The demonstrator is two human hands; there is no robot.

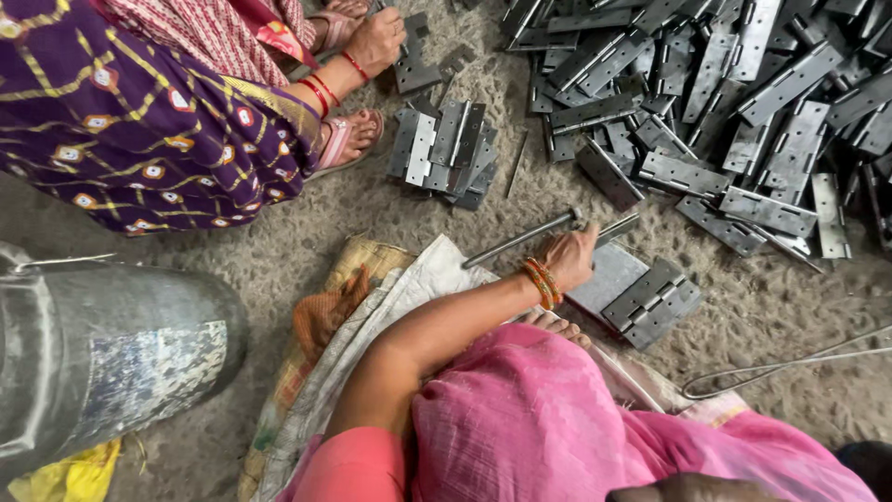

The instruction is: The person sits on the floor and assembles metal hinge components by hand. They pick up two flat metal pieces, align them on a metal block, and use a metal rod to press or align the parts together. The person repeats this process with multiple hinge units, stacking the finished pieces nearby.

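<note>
The fingers of the left hand (569,256) close around a thin steel rod (520,240) lying on the sandy floor (307,232) beside a flat grey hinge (650,299), stiff, probably heavy and slick, best gripped mid-shaft; the right hand is out of view.

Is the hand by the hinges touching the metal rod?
Touching. The head view shows the left hand wrapped around the metal rod, fingers closed over it with no gap.
</note>
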